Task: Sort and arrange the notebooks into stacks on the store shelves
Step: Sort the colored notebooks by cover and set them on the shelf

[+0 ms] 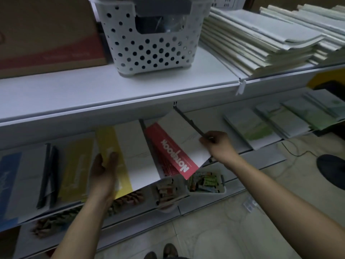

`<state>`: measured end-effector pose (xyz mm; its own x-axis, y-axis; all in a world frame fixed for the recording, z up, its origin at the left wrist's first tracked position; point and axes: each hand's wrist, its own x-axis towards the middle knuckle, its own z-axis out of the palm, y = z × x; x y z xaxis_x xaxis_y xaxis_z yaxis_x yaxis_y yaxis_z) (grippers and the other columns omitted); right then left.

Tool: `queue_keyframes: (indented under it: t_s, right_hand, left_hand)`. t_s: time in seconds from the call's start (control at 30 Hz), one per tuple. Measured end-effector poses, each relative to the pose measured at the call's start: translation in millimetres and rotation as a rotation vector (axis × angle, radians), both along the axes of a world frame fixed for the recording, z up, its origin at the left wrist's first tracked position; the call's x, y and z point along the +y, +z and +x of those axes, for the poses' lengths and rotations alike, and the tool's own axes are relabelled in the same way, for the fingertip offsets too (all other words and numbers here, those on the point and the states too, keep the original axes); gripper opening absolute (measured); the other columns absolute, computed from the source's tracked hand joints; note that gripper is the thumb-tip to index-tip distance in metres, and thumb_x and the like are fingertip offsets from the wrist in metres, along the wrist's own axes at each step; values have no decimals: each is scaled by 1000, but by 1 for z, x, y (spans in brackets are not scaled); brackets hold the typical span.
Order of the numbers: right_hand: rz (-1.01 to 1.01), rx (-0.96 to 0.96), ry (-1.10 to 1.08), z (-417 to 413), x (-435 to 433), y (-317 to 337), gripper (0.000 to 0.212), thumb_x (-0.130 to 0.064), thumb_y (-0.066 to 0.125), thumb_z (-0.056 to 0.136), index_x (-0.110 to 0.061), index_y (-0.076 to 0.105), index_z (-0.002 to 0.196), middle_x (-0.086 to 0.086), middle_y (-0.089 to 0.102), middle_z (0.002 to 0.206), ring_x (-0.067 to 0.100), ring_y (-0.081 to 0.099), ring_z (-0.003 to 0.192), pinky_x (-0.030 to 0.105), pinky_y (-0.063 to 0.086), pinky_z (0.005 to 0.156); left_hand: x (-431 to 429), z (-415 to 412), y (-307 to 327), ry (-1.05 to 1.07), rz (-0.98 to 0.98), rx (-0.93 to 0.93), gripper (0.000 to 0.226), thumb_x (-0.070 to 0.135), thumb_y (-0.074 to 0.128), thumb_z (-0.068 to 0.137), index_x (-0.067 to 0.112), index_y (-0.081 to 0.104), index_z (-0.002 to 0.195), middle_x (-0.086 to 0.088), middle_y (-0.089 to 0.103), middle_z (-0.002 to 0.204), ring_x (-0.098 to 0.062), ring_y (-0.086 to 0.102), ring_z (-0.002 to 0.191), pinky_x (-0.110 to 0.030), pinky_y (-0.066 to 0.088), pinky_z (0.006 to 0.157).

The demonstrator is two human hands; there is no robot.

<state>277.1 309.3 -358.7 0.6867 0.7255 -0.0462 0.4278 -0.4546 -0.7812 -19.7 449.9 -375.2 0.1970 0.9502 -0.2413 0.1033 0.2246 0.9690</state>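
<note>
**Red notebook pinched on the middle shelf**

While the right hand (217, 144) pinches the dark spine edge of the red notebook (173, 146) between thumb and fingers, the book sits tilted on the middle shelf (261, 156), below the white basket (149, 43). Left of the red notebook, the left hand (104, 169) lies open and flat, palm against the yellow notebook (112, 146), gripping nothing. Further left are another yellow and a blue one. Pale notebook stacks (261, 38) sit right of the basket.
</note>
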Motion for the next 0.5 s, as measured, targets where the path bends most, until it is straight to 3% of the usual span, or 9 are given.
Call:
queue_keyframes:
  t_s: [0.07, 0.17, 0.23, 0.3, 0.37, 0.43, 0.5]
  right_hand:
    - [18, 73, -115, -3, -5, -13, 17, -30, 65, 95, -15, 72, 91, -1, 70, 86, 19, 66, 78, 24, 42, 58]
    - [-33, -4, -187, -12, -5, -29, 16, -28, 62, 98, -15, 70, 92, -4, 66, 82, 7, 59, 70, 22, 37, 53]
    - [-56, -64, -245, -17, -4, -39, 20, -33, 58, 97, -18, 68, 89, -1, 68, 80, 14, 60, 67, 24, 38, 51]
    - [-133, -174, -288, -21, -4, -46, 22, -38, 57, 95, -20, 68, 100, 5, 71, 92, 23, 63, 80, 28, 44, 57]
    - [-190, -349, -318, -28, -6, -46, 41, -40, 63, 92, -17, 62, 126, 10, 64, 119, 29, 58, 106, 37, 51, 79]
    - [-20, -364, -303, -44, -5, -37, 48, -37, 68, 90, -17, 57, 133, 9, 56, 126, 26, 54, 114, 39, 50, 91]
    - [192, -100, -172, -72, -1, -21, 38, -36, 70, 90, -23, 59, 125, -2, 60, 114, 13, 61, 99, 34, 54, 83]
  left_hand:
    - [8, -9, 0, 19, 40, 31, 66, 39, 54, 104, 14, 30, 160, -9, 41, 158, -34, 45, 141, -44, 42, 103]
    - [13, -13, 3, 34, 60, 17, 63, 39, 56, 104, 16, 35, 158, 1, 43, 152, -23, 47, 135, -33, 36, 98]
    - [14, -11, 2, 21, 29, -31, 55, 41, 60, 101, 24, 45, 151, 2, 50, 150, -21, 51, 135, -32, 39, 98]
    - [8, -4, 3, 3, 25, -54, 47, 37, 61, 101, 25, 52, 145, 6, 58, 137, -8, 60, 114, -25, 43, 90]
    - [0, 6, 2, -17, 23, -81, 38, 32, 64, 100, 29, 55, 137, 9, 63, 124, -1, 62, 98, -20, 46, 79]
    - [-11, 16, 4, -25, 25, -85, 37, 26, 66, 100, 30, 55, 135, 14, 65, 114, -4, 62, 99, -21, 45, 81]
    - [-18, 23, 1, -48, 22, -78, 33, 22, 66, 100, 24, 59, 132, 18, 66, 108, 4, 62, 91, -15, 48, 75]
